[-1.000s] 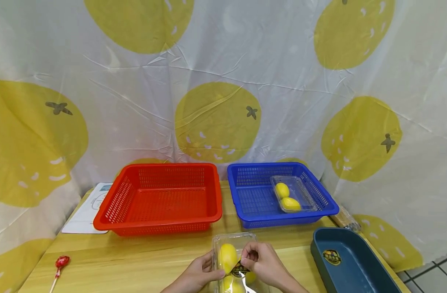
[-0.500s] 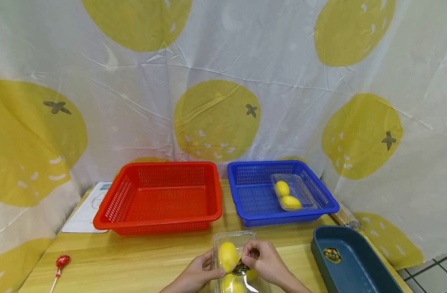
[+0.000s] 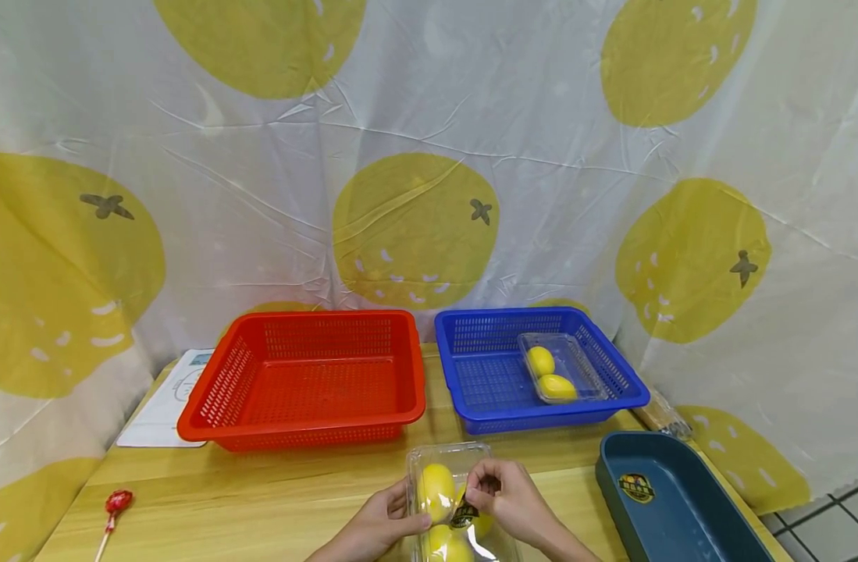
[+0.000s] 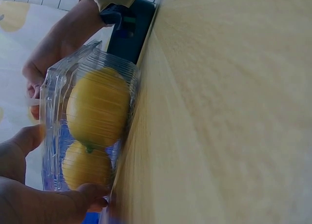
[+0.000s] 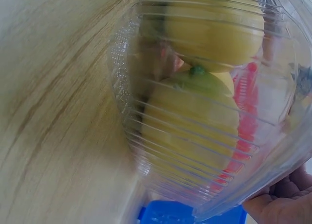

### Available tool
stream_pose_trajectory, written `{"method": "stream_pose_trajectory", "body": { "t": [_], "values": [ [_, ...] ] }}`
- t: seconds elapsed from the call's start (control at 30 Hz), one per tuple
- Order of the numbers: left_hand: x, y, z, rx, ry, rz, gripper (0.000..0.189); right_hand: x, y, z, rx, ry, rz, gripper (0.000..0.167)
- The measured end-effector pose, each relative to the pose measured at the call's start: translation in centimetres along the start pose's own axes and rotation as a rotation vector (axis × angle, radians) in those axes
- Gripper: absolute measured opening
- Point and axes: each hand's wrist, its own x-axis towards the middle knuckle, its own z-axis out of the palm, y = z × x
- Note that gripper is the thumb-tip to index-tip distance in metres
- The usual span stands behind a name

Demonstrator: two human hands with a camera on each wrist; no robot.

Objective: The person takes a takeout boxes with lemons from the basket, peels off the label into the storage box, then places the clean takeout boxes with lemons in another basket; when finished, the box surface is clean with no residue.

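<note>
A clear plastic clamshell box (image 3: 464,457) of lemons sits at the table's front edge in the head view; one lemon (image 3: 437,490) shows at its left. My left hand (image 3: 385,521) grips the box's left side, thumb on the lid. In the left wrist view that hand's thumb and fingers span the box (image 4: 53,102), with two lemons visible through its ribbed wall. Over the lid, my right hand (image 3: 509,501) pinches the edge of a black-and-gold sticker (image 3: 464,513). How much of the sticker touches the lid I cannot tell. The box's near end is cut off by the frame.
Behind stand a red basket (image 3: 323,433) and a blue basket (image 3: 471,425), which holds another clear box (image 3: 583,371) with two lemons. To the right is a dark teal tray (image 3: 688,499) bearing a similar sticker. A red lollipop (image 3: 118,501) and white sheet (image 3: 158,414) lie left.
Both hands keep their places on the box. The sticker's pinched part has shifted slightly right and up with my right fingers. The head view has tilted very slightly.
</note>
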Motion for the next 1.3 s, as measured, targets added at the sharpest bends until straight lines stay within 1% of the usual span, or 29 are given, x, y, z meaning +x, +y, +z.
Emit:
{"method": "stream_pose_trajectory", "body": {
  "t": [0.17, 0.37, 0.57, 0.7, 0.83, 1.03, 1.3],
  "values": [
    [-0.02, 0.13, 0.22, -0.001, 0.020, -0.014, 0.081, 0.06, 0.23, -0.09, 0.006, -0.003, -0.011, 0.005],
    [-0.04, 0.07, 0.24, 0.016, 0.044, -0.031, 0.083, 0.12, 0.06, -0.35, 0.032, -0.028, -0.014, 0.006],
    [-0.06, 0.10, 0.26, 0.016, 0.044, -0.026, 0.082, 0.20, 0.00, -0.47, 0.065, -0.042, -0.005, 0.006],
    [-0.10, 0.14, 0.26, 0.019, 0.039, -0.016, 0.081, 0.21, 0.11, -0.49, 0.117, -0.050, 0.002, 0.006],
    [-0.19, 0.16, 0.23, 0.027, 0.036, -0.017, 0.082, 0.22, 0.28, -0.54, 0.163, -0.060, 0.014, 0.002],
    [-0.21, 0.19, 0.23, 0.028, 0.040, -0.015, 0.084, 0.30, 0.46, -0.67, 0.190, -0.072, 0.026, 0.013],
    [-0.24, 0.19, 0.16, 0.024, 0.026, 0.004, 0.083, 0.29, 0.41, -0.84, 0.221, -0.072, 0.024, 0.016]
  ]
}}
